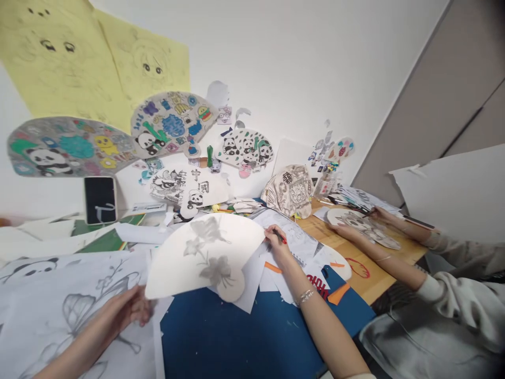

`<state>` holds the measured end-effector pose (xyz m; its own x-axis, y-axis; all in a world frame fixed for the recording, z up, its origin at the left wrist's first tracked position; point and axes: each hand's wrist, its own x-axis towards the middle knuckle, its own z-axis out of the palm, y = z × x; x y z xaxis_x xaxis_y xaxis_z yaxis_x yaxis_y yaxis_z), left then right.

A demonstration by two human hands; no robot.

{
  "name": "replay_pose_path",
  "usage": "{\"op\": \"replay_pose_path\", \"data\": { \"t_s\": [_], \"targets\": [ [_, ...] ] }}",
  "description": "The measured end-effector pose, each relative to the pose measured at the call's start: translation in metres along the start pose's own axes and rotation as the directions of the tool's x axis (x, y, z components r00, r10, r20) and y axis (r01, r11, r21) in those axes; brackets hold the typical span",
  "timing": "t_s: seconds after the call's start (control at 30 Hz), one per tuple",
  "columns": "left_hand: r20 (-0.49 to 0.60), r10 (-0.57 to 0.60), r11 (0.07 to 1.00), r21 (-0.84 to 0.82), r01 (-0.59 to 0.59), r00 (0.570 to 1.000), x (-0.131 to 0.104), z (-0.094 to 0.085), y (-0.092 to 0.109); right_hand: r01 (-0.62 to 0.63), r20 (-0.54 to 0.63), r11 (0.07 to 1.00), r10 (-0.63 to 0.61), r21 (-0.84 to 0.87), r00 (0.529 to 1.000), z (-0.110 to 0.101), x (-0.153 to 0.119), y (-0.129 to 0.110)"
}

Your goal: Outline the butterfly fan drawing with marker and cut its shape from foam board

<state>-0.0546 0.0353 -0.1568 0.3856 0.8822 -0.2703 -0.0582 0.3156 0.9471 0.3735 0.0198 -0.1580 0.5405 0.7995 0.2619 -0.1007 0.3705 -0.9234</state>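
1. One white fan (169, 263), bearing a grey butterfly and flowers; raised over the table, stretching leftward from the right hand's grip.
2. One right hand (279, 245), bracelet at wrist; fingers closed around a red pen (283, 240), fingertips at the fan's right corner. Whether they also pinch the fan, cannot tell.
3. One left hand (134, 308), fingers loosely bent, at the fan's lower left corner; whether it grasps that corner, cannot tell.
4. One butterfly drawing (79, 316), pencil-grey on a large white sheet, beneath the left hand.
5. One blue mat (236, 337), below and between both grips.
6. One red cut-out (317, 285), right of the right forearm; one orange piece (338, 293) just beside it.
7. One phone (100, 200), upright, beyond the left hand.
8. One panda-patterned fan (245, 149), against the wall beyond the right-hand grip.
9. One co-worker (450, 305), right of the right-hand grip, hands at a patterned fan (357, 225).
10. Two yellow sheets (114, 68), sketched with faces, high on the wall, far left of the right-hand grip.
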Motion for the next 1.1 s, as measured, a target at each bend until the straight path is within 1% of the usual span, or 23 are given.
{"op": "replay_pose_path", "data": {
  "t_s": [0.03,0.07,0.1,0.2,0.27,0.33,0.43,0.5,0.57,0.6,0.67,0.7,0.73,0.77,0.8,0.83,0.87,0.9,0.93,0.97,1.03,1.1],
  "targets": [
    [0.068,0.019,1.0,-0.009,-0.019,0.998,0.0,0.0,0.001,-0.002,-0.014,1.0,0.002,0.002,1.0,-0.002,0.002,0.001],
    [0.111,0.036,0.999,0.003,-0.037,0.993,0.0,0.0,0.002,-0.004,-0.025,1.0,0.004,0.004,1.0,-0.003,0.003,0.002],
    [0.13,0.051,0.998,0.034,-0.056,0.99,-0.002,0.001,0.002,-0.005,-0.032,1.0,0.006,0.006,0.999,-0.004,0.005,0.002],
    [0.12,0.072,0.984,0.151,-0.09,0.99,-0.006,0.004,0.004,-0.008,-0.037,1.0,0.008,0.013,0.999,-0.006,0.006,0.001],
    [0.104,0.076,0.976,0.197,-0.096,0.992,-0.008,0.007,0.005,-0.011,-0.035,1.0,0.011,0.014,0.999,-0.005,0.005,0.0],
    [0.081,0.086,0.973,0.208,-0.102,0.993,-0.007,0.009,0.005,-0.015,-0.033,1.0,0.015,0.013,0.999,-0.003,0.003,-0.002],
    [0.066,0.124,0.975,0.177,-0.134,0.99,-0.004,0.011,0.001,-0.023,-0.021,1.0,0.024,0.005,0.999,-0.001,-0.001,-0.004],
    [0.043,0.172,0.973,0.149,-0.176,0.984,-0.005,0.012,-0.004,-0.034,-0.011,0.999,0.034,-0.009,0.999,-0.001,-0.004,-0.007],
    [-0.022,0.228,0.961,0.168,-0.221,0.973,-0.007,0.012,-0.005,-0.047,-0.005,0.998,0.047,-0.034,0.999,-0.002,-0.006,-0.01],
    [-0.068,0.264,0.947,0.205,-0.246,0.962,-0.008,0.012,-0.002,-0.05,-0.003,0.997,0.05,-0.05,0.999,-0.002,-0.007,-0.011],
    [-0.144,0.364,0.89,0.343,-0.298,0.92,-0.007,0.006,0.014,-0.05,0.008,0.996,0.051,-0.076,0.999,-0.004,-0.007,-0.013],
    [-0.168,0.435,0.83,0.456,-0.321,0.885,-0.003,0.0,0.028,-0.044,0.018,0.995,0.046,-0.089,0.999,-0.004,-0.007,-0.013],
    [-0.18,0.509,0.75,0.572,-0.331,0.842,0.004,-0.008,0.046,-0.038,0.029,0.993,0.041,-0.112,0.999,-0.005,-0.006,-0.013],
    [-0.183,0.589,0.645,0.693,-0.322,0.787,0.014,-0.018,0.067,-0.028,0.04,0.989,0.034,-0.144,0.999,-0.006,-0.006,-0.012],
    [-0.187,0.672,0.516,0.812,-0.272,0.716,0.027,-0.029,0.09,-0.013,0.054,0.982,0.024,-0.186,0.998,-0.006,-0.005,-0.011],
    [-0.213,0.71,0.474,0.85,-0.231,0.671,0.043,-0.042,0.113,0.006,0.071,0.972,0.011,-0.235,0.997,-0.007,-0.004,-0.01],
    [-0.239,0.732,0.451,0.872,-0.19,0.638,0.06,-0.054,0.135,0.025,0.089,0.958,0.0,-0.285,0.996,-0.007,-0.004,-0.009],
    [-0.261,0.745,0.431,0.89,-0.145,0.614,0.079,-0.066,0.153,0.042,0.107,0.944,-0.007,-0.328,0.994,-0.007,-0.003,-0.008],
    [-0.282,0.749,0.418,0.903,-0.096,0.6,0.098,-0.078,0.168,0.052,0.122,0.931,-0.008,-0.362,0.992,-0.006,-0.004,-0.008],
    [-0.31,0.75,0.412,0.91,-0.046,0.584,0.116,-0.089,0.179,0.054,0.133,0.919,-0.002,-0.39,0.991,-0.005,-0.004,-0.008],
    [-0.382,0.744,0.425,0.904,0.053,0.549,0.149,-0.108,0.187,0.045,0.141,0.899,0.018,-0.435,0.99,-0.002,-0.007,-0.01],
    [-0.452,0.732,0.453,0.882,0.131,0.51,0.174,-0.123,0.183,0.044,0.159,0.88,0.036,-0.473,0.987,0.002,-0.01,-0.012]
  ]
}}
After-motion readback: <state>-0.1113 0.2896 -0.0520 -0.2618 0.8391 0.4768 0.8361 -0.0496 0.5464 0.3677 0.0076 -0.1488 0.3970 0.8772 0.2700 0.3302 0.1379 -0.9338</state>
